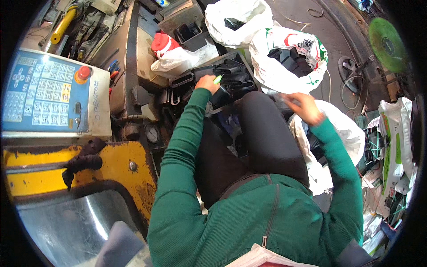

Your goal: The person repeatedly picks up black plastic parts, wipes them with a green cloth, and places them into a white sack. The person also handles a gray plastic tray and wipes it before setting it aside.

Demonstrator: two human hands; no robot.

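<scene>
I sit in a green sweater and dark trousers. My left hand (207,82) is shut on a small bright green tool (218,79), held over a pile of black moulded plastic parts (231,73) in front of my knees. My right hand (302,107) is blurred, fingers spread, hovering over a white sack (342,129) beside my right knee; nothing shows in it.
Left stands a yellow machine (115,164) with a blue keypad control panel (40,93) and red stop button (83,72). Two open white sacks (284,58) holding black parts sit ahead. A red-capped jug (162,43), a green fan (386,42), cables and more bags lie around.
</scene>
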